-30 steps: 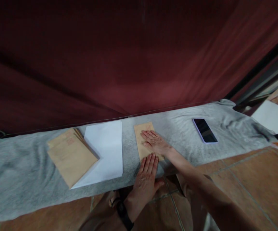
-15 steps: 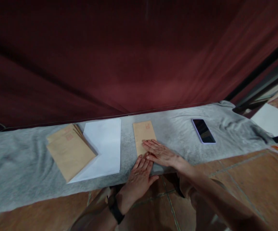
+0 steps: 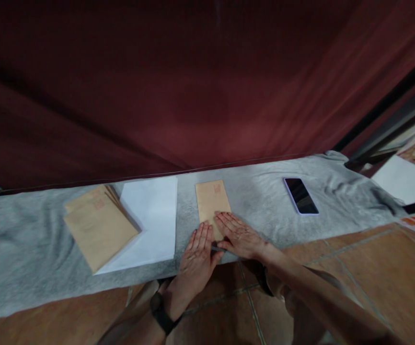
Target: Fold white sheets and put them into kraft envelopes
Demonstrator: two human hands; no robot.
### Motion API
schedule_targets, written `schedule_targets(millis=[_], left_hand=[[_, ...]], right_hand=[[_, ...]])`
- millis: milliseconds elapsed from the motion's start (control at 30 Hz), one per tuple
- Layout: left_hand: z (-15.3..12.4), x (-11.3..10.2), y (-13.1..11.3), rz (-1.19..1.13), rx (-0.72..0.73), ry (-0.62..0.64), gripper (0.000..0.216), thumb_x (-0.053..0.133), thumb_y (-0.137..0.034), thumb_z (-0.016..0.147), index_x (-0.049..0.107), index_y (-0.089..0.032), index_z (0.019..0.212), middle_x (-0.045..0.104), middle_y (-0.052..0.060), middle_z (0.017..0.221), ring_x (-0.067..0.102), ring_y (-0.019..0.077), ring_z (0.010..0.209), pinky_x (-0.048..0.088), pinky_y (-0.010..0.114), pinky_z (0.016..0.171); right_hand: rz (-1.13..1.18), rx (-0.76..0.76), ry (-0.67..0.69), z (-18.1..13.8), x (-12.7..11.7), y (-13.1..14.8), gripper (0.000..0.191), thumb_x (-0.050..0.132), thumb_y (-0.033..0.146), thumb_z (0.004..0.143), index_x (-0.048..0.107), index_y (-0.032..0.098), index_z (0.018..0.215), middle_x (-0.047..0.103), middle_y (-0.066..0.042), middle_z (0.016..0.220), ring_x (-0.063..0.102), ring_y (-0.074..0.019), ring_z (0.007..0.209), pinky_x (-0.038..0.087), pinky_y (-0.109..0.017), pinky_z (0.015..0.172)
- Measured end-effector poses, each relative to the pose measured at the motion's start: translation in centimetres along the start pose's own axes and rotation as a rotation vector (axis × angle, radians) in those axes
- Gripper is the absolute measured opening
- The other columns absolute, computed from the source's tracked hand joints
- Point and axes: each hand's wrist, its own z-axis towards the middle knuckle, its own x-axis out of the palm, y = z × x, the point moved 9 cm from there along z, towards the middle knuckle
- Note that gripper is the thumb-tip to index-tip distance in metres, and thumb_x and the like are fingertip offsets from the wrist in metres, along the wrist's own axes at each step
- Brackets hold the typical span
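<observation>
A single brown paper envelope (image 3: 209,199) with a red printed mark lies flat on the grey cloth, its near end partly under my fingers. My left hand (image 3: 197,258) rests flat at its lower left edge, fingers stretched out. On its lower right side lies my right hand (image 3: 239,235), palm down, with straight fingers. Neither hand grips anything. To the left, a stack of brown envelopes (image 3: 101,225) sits partly over white paper sheets (image 3: 153,220).
A phone (image 3: 301,196) in a purple case lies on the grey cloth (image 3: 258,191) to the right. Dark red fabric (image 3: 193,96) hangs behind the narrow covered surface. Tiled floor (image 3: 354,268) shows below the near edge. A white sheet (image 3: 409,179) is at far right.
My hands have moved apart: the left slid left and slightly up to the envelope's left edge, while the right stays on its right side. The view shifted slightly.
</observation>
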Motion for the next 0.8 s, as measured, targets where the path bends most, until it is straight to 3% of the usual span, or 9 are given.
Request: schedule_targets(millis=[133,300,567,800], left_hand=[[0.5,0.3,1.0,0.021,-0.066,-0.013,0.074,0.035,-0.054,0.102,0.026,-0.005,0.157,0.039,0.022,0.158,0.031,0.0288,0.151,0.032,0.049,0.122],[2.8,1.3,3.2,-0.040,-0.088,0.123,0.064,0.020,-0.048,0.106,0.038,-0.009,0.153,0.039,0.016,0.160,0.033,0.0255,0.151,0.030,0.051,0.123],[8.6,1.7,4.6,-0.078,-0.102,0.121,0.061,0.017,-0.041,0.106,0.033,-0.010,0.156,0.032,0.012,0.164,0.024,0.0226,0.154,0.024,0.047,0.125],[8.9,2.4,4.0,-0.078,-0.124,0.228,0.061,0.016,-0.039,0.106,0.031,-0.010,0.157,0.025,0.010,0.166,0.020,0.0226,0.155,0.020,0.044,0.127]], right_hand=[[0.007,0.003,0.003,-0.3,0.0,0.1,0.074,0.043,0.051,0.103,0.020,0.012,0.161,0.021,-0.017,0.166,0.018,-0.0252,0.155,0.024,-0.048,0.126],[0.023,-0.012,0.011,-0.6,0.1,0.3,0.075,0.039,0.055,0.103,0.019,0.013,0.161,0.022,-0.015,0.166,0.017,-0.0241,0.155,0.022,-0.047,0.127],[-0.008,-0.005,-0.030,-0.6,-0.1,0.6,0.076,0.037,0.057,0.103,0.023,0.009,0.160,0.030,-0.017,0.163,0.023,-0.0241,0.154,0.022,-0.045,0.128],[-0.028,-0.004,-0.086,-0.7,0.2,0.8,0.073,0.044,0.053,0.102,0.030,0.008,0.157,0.038,-0.018,0.160,0.030,-0.0262,0.151,0.028,-0.048,0.126]])
